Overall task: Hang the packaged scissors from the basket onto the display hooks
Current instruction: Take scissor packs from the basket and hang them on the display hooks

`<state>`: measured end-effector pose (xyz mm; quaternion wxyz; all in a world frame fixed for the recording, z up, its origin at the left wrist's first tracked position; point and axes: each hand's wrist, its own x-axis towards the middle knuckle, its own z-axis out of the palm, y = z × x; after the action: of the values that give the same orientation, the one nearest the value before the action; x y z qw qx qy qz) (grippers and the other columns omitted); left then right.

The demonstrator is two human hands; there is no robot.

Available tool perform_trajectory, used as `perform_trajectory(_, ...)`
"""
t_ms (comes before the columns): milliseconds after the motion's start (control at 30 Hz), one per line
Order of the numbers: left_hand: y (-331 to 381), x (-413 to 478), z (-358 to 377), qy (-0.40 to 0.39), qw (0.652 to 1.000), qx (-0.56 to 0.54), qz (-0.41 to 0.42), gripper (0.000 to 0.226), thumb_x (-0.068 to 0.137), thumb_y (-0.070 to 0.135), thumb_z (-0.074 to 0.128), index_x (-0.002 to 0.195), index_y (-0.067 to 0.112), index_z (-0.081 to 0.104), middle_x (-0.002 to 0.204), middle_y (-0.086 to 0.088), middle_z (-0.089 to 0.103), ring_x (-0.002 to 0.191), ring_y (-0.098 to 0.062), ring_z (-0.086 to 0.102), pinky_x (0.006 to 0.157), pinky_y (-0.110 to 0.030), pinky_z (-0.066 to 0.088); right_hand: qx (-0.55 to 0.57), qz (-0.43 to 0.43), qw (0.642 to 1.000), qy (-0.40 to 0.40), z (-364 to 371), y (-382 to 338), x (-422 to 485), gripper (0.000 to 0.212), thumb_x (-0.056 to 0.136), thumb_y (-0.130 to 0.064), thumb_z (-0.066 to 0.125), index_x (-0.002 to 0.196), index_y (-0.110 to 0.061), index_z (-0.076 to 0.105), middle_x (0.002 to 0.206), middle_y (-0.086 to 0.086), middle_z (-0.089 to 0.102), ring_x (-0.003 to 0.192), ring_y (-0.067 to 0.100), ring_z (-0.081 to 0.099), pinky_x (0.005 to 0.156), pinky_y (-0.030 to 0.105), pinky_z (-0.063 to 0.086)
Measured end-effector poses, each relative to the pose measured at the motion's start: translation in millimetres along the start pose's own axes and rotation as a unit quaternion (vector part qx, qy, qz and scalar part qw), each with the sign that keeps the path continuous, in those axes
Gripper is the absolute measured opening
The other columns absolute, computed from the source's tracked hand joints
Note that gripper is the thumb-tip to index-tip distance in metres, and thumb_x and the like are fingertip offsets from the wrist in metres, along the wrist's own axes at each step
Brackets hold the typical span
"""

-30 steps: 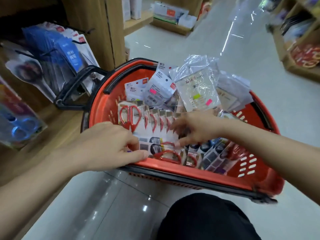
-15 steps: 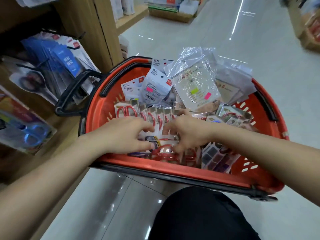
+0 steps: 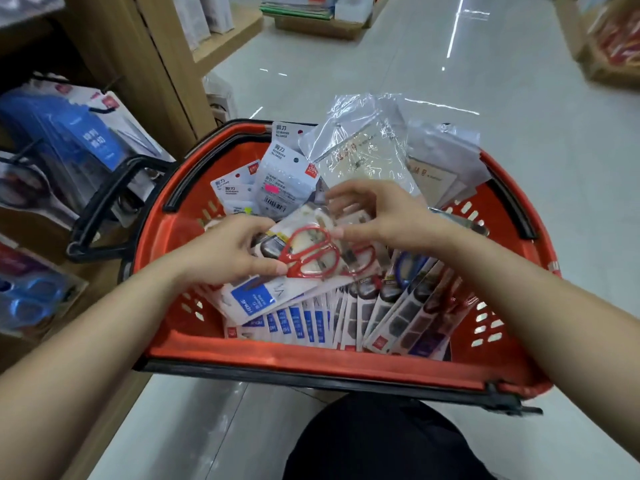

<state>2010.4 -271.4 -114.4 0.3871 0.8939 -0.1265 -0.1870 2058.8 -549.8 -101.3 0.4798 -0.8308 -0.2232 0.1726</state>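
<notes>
Holding packaged scissors (image 3: 311, 254) and clear bags (image 3: 360, 147) (crinkled) is a red basket (image 3: 311, 362).

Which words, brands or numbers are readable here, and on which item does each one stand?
"剪刀" on the white packs at the far side of the basket.
Red corner logo on those packs: blurred.
Blue labels on the front cards: blurred.
White characters on the blue hanging pack, left: not legible.
Clear bags: print too faint.
</notes>
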Motion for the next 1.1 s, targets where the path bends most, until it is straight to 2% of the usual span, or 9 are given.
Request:
perform_trajectory(67, -0.6, -1.5, -3.1, 0.049, 0.997, -0.066, 0.009, 0.039, 0.08, 0.029, 0.088, 0.11, 0.011, 0.07, 0.097, -0.013, 0.078, 0.084, -0.035, 0.076, 0.059, -0.041, 0.062, 0.064, 0.013, 0.998, 0.017, -5.8, 0.1, 1.5, 0.043, 0.084, -0.014, 0.084, 0.123, -0.016, 0.065, 0.113, 0.005, 0.075, 0.099, 0.016, 0.074, 0.086, 0.031, 0.062)
perform_trajectory(167, 4.7, -3.3, -5.6, 0.091, 0.988, -0.121, 0.021, 0.034, 0.084, 0.011, 0.08, 0.116, 0.005, 0.069, 0.098, -0.009, 0.078, 0.077, -0.015, 0.077, 0.052, -0.02, 0.055, 0.197, 0.015, 0.98, 0.021, -8.8, -2.6, 0.1, 0.032, 0.09, -0.002, 0.073, 0.118, -0.013, 0.063, 0.1, 0.007, 0.078, 0.09, 0.019, 0.076, 0.074, 0.026, 0.06)
perform_trajectory(333, 2.2, -3.4, -5.8, 0.076, 0.982, -0.17, 0.028, 0.037, 0.083, 0.011, 0.079, 0.118, 0.005, 0.068, 0.105, -0.007, 0.079, 0.091, -0.024, 0.078, 0.063, -0.027, 0.062, 0.172, -0.006, 0.985, -0.003, -4.8, -0.7, -2.7, 0.075, 0.079, 0.005, 0.083, 0.144, -0.011, 0.049, 0.125, 0.013, 0.072, 0.114, 0.03, 0.071, 0.101, 0.047, 0.056)
perform_trajectory(467, 3.8, 0.5, -0.9, 0.055, 0.981, -0.177, 0.059, 0.045, 0.081, 0.021, 0.08, 0.121, 0.008, 0.066, 0.112, -0.006, 0.078, 0.103, -0.024, 0.076, 0.085, -0.039, 0.062, 0.176, -0.016, 0.984, -0.002, 11.5, -4.0, -0.8, 0.079, 0.077, 0.005, 0.086, 0.144, -0.014, 0.049, 0.132, 0.012, 0.067, 0.119, 0.027, 0.069, 0.104, 0.051, 0.054)
perform_trajectory(633, 13.0, 1.5, 9.6, 0.051, 0.984, -0.152, 0.078, 0.052, 0.079, 0.023, 0.084, 0.125, 0.012, 0.064, 0.117, 0.001, 0.076, 0.11, -0.014, 0.072, 0.097, -0.036, 0.057, 0.095, -0.03, 0.994, 0.048, 23.8, -10.7, 0.4, 0.075, 0.073, -0.016, 0.093, 0.139, -0.015, 0.056, 0.121, 0.001, 0.072, 0.11, 0.016, 0.072, 0.099, 0.044, 0.058)
perform_trajectory(767, 19.4, 4.0, 10.6, 0.082, 0.981, -0.158, 0.075, 0.056, 0.079, 0.024, 0.086, 0.128, 0.017, 0.061, 0.116, 0.001, 0.076, 0.104, -0.014, 0.074, 0.088, -0.033, 0.061, 0.143, -0.044, 0.985, 0.088, 19.0, -16.1, 5.6, 0.041, 0.076, -0.003, 0.086, 0.112, -0.007, 0.067, 0.098, 0.013, 0.077, 0.086, 0.022, 0.076, 0.08, 0.038, 0.064)
perform_trajectory(867, 15.6, 0.5, 1.9, 0.125, 0.978, -0.161, 0.054, 0.061, 0.075, 0.019, 0.089, 0.129, 0.022, 0.06, 0.114, 0.003, 0.075, 0.098, -0.012, 0.076, 0.077, -0.029, 0.062, 0.252, -0.027, 0.957, 0.137, 1.0, -9.1, 9.8, 0.049, 0.07, -0.009, 0.085, 0.113, 0.002, 0.065, 0.097, 0.021, 0.076, 0.084, 0.03, 0.075, 0.078, 0.043, 0.065)
perform_trajectory(967, 6.0, -0.8, -5.4, 0.176, 0.974, -0.137, 0.034, 0.047, 0.077, 0.012, 0.089, 0.119, 0.019, 0.069, 0.102, 0.006, 0.078, 0.092, -0.011, 0.076, 0.074, -0.027, 0.06, 0.33, -0.008, 0.933, 0.144, -11.1, -2.3, 8.7, 0.043, 0.075, -0.008, 0.079, 0.115, -0.004, 0.065, 0.095, 0.014, 0.078, 0.083, 0.027, 0.077, 0.072, 0.038, 0.064)
perform_trajectory(1100, 13.7, -2.2, -7.6, 0.241, 0.929, -0.282, 0.008, 0.034, 0.087, 0.005, 0.078, 0.12, 0.011, 0.069, 0.102, -0.001, 0.08, 0.095, -0.019, 0.078, 0.072, -0.027, 0.062, 0.344, -0.003, 0.93, 0.128, -13.6, 1.7, 10.0, 0.043, 0.079, -0.012, 0.077, 0.119, -0.005, 0.064, 0.105, 0.014, 0.078, 0.095, 0.03, 0.076, 0.081, 0.041, 0.063)
